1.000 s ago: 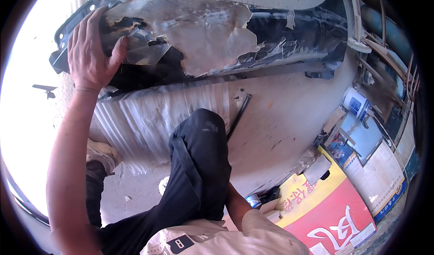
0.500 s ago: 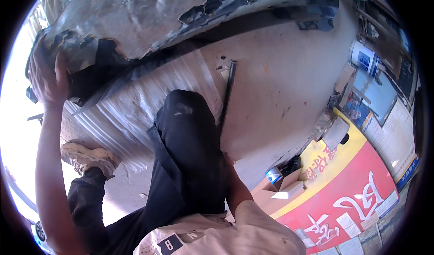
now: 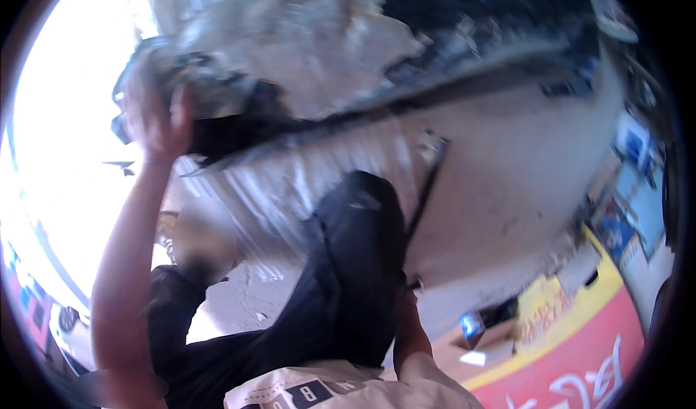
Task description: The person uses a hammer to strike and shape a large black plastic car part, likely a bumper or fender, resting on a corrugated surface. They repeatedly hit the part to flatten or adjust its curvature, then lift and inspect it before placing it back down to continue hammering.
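A long dark curved piece [image 3: 500, 43] with torn, peeling pale covering [image 3: 319, 43] lies across the far side. My left hand [image 3: 156, 123] grips its left end, the thumb apart from the fingers along the near side and the fingertips blurred. My right forearm [image 3: 413, 329] runs up behind my bent knee [image 3: 362, 199]. Most of the right hand is hidden there, so its grip does not show. A thin dark rod [image 3: 428, 188] slants up beside that knee; whether the right hand touches it is hidden.
Crinkled clear plastic sheeting [image 3: 290, 184] covers the ground under the piece. To the right are an open cardboard box [image 3: 500, 340], a blue-and-white can [image 3: 471, 327] and a red-and-yellow sign board [image 3: 594, 336]. My shoe [image 3: 167, 231] stands at the left. Assorted panels line the right edge.
The whole scene has shifted right and somewhat down in the picture, with motion blur, as the view turned. My left hand stays on the same end of the dark piece.
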`<state>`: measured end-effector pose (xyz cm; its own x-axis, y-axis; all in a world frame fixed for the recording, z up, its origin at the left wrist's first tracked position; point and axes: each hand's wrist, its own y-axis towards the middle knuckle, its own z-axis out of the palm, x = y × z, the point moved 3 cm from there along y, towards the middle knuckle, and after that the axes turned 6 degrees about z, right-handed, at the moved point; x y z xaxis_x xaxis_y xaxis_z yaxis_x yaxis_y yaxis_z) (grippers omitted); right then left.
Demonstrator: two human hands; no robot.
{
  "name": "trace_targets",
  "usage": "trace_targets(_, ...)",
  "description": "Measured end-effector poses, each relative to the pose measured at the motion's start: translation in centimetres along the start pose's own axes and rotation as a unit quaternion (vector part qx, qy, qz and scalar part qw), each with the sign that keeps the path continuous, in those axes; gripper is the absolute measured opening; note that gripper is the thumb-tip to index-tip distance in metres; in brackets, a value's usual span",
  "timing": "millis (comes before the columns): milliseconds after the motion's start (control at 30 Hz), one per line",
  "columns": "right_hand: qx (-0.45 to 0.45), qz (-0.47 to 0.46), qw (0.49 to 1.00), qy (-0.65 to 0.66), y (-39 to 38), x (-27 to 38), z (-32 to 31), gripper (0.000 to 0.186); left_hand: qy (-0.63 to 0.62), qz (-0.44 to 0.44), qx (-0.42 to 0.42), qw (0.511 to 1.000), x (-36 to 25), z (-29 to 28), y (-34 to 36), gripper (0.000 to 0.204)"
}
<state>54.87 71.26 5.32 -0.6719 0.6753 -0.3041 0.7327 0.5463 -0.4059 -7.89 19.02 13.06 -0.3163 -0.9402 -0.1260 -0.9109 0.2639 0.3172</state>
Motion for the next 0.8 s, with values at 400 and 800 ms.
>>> trace_targets(400, 0.040, -0.213, 0.972, 0.094, -5.4, 6.0, -0.7, 0.044, -0.073, -0.079, -0.005, 0.994, -1.2, -2.2, 2.2, 0.075)
trace_targets(800, 0.021, -0.855, 0.515, -0.055, -54.5, 20.1, -8.2, 0.035, -0.159, -0.112, -0.081, 0.978, -1.4, -2.1, 1.5, 0.070)
